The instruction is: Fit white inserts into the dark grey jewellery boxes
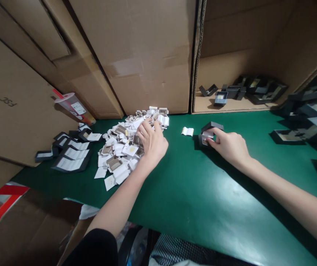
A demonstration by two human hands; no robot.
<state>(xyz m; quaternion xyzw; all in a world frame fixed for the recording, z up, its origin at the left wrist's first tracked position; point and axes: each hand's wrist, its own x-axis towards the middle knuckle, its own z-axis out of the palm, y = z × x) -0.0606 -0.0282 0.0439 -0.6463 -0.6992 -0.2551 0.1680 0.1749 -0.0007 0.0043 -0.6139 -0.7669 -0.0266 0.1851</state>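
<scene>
Dark box point(213, 126), small, hinged lid open, white insert point(206, 136) inside.

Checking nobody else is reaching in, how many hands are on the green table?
2. The left hand is on the pile of white inserts; the right hand holds a small dark box. No others show.

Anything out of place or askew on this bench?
A lidded drink cup lies tipped against the cardboard box at the far left, no spill visible. One white insert sits alone between the pile of inserts under the left hand and the dark box held by the right hand.
</scene>
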